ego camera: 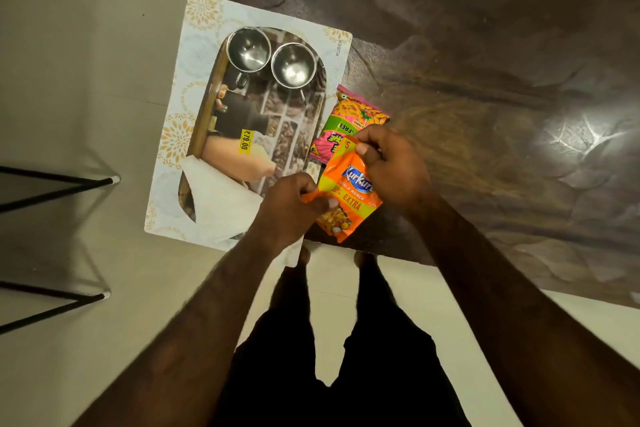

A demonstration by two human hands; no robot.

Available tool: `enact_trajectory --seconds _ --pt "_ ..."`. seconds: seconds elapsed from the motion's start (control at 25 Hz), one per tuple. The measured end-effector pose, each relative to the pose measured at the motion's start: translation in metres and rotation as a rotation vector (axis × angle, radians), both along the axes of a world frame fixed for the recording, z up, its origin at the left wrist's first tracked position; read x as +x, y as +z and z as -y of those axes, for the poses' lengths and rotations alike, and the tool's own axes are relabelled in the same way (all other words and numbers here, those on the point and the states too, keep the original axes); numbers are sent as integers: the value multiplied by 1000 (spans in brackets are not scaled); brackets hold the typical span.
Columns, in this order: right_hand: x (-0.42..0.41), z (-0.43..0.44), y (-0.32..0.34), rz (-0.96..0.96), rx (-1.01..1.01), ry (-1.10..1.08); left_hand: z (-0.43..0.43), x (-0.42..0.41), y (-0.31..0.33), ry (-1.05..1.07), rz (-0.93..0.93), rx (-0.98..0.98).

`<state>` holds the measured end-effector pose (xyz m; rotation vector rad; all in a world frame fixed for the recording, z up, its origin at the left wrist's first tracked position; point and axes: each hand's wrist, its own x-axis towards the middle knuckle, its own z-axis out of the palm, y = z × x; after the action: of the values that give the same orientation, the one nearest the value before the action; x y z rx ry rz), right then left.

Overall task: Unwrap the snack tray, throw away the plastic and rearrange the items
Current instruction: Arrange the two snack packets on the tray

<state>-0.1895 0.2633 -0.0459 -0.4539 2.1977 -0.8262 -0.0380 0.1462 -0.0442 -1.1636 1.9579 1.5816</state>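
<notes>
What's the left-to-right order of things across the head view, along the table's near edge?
Black metal legs → tray with two steel cups → left hand → orange Kurkure packet → right hand → bare dark table.

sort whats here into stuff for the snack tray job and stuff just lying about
For the job: tray, two steel cups, Kurkure packet held in both hands, second snack packet.

Lying about: black metal stand legs, floor.

head cam looks steeply down (close) over table [485, 45].
</notes>
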Motion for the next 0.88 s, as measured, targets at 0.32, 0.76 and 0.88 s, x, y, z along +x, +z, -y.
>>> enact_trajectory --seconds 0.32,0.76,0.88 --pt "-2 34 -10 -10 -17 -65 95 48 9 494 -51 -139" --pt "6 36 -48 -48 455 -275 134 33 -11 74 392 -734" --pt "4 41 -60 74 346 -436 122 30 0 85 247 -924"
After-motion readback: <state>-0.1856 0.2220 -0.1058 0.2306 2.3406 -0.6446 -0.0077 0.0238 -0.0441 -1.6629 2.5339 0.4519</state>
